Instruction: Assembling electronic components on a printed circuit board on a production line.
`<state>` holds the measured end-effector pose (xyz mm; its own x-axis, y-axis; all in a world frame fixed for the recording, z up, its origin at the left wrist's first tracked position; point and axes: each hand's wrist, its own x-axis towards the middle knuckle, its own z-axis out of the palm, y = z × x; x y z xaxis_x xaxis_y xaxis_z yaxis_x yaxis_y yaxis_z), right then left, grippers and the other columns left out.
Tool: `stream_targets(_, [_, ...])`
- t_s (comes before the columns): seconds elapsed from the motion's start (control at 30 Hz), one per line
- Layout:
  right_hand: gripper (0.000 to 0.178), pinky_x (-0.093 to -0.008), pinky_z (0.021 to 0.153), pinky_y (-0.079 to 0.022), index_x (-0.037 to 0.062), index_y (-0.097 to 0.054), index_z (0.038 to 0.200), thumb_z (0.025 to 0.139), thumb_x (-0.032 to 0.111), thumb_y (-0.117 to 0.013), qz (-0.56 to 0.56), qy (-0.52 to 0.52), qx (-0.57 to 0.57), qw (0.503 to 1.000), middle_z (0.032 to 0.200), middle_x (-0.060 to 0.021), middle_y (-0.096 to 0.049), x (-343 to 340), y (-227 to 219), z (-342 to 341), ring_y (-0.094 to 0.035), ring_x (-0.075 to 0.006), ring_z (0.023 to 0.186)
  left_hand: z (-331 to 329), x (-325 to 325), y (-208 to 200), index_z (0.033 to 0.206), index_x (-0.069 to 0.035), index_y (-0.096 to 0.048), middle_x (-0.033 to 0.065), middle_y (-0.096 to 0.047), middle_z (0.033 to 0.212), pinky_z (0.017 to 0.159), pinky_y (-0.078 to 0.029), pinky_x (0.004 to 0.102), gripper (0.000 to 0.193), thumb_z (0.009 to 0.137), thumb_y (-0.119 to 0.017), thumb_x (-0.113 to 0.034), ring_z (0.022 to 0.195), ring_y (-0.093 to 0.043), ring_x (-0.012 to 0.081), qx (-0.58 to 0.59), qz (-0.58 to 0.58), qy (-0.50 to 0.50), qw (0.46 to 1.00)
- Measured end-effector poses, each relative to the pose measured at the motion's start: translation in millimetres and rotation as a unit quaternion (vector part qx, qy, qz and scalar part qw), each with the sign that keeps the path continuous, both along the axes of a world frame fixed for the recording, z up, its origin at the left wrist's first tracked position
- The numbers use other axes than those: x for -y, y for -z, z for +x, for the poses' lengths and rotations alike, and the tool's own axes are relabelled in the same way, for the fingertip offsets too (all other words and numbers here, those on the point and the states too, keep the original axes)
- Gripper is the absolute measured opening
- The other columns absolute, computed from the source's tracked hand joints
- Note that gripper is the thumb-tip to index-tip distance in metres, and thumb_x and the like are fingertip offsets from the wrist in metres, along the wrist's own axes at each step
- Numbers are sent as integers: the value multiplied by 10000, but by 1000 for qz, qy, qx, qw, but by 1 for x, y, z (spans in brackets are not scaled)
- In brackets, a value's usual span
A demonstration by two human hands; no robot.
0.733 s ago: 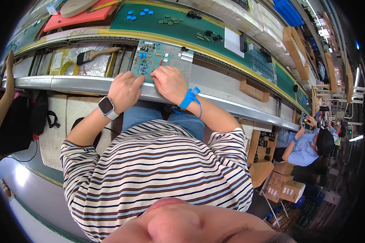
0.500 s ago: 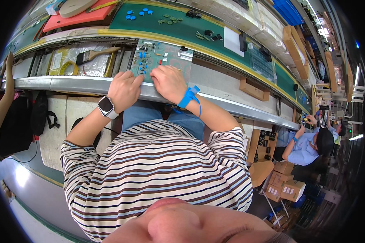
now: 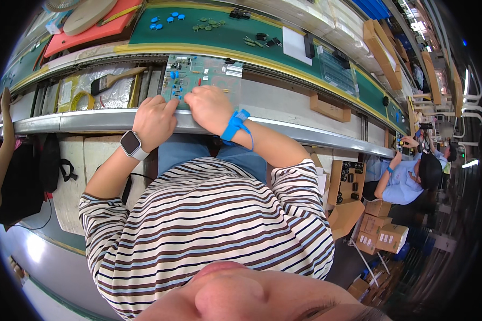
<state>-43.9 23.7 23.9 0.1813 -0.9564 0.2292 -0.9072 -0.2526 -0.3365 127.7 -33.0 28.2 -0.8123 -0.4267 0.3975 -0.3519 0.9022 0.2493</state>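
Observation:
A light-green circuit board (image 3: 215,68) carrying several small electronic parts lies on the conveyor rails in front of me. At its near left corner is my left hand (image 3: 154,122), fingers curled and closed, with a watch on that wrist. My right hand (image 3: 210,108) rests over the board's near edge, its fingers closed together close to a row of small dark and blue parts. A blue strap (image 3: 234,125) circles the right wrist. Whatever the fingertips of either hand hold is too small or hidden to make out.
Beyond the rails, a green bench strip holds blue disc parts (image 3: 175,16), green parts (image 3: 209,24) and black parts (image 3: 261,36). A brush (image 3: 112,81) lies to the left, near yellow tape (image 3: 82,100). Co-workers sit at both sides; cardboard boxes (image 3: 377,223) stand at lower right.
The whole scene has slid slightly left in the picture as my head moved. Both hands stay closed at the same near part of the board, with little change in pose.

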Motion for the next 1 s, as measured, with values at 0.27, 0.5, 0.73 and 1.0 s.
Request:
stream_targets(0.27, [177,-412,693,-490,98,-681,864,783,219,-581,-54,125,-52,989,822,-151,-631,34,-25,-107,-602,-324,769,-12,18,-29,851,-60,-617,113,-549,641,582,-458,387,153,709,-558,-58,622,-554,284,-43,62,0,997])
stream_targets(0.5, [188,-424,704,-492,92,-682,799,752,269,-640,-81,394,-44,915,858,-155,-605,64,24,-212,-595,-338,791,-82,82,-22,873,-51,-623,148,-594,693,598,-474,390,134,772,-554,-106,651,-587,309,-153,77,-23,985])
stream_targets(0.73, [180,-382,618,-480,39,-617,774,721,195,-689,-79,254,207,941,773,-132,-613,44,-23,-150,-603,-298,689,-85,106,4,943,-81,-622,144,-614,738,627,-480,390,165,813,-540,-140,695,-598,311,-180,121,-119,969])
stream_targets(1.0, [133,-358,669,-470,49,-605,866,737,79,-619,-61,-90,145,983,811,-96,-588,-2,-12,-35,-575,-277,742,-86,102,5,950,-88,-621,136,-604,718,605,-474,392,176,811,-537,-157,682,-592,304,-148,129,-115,974])
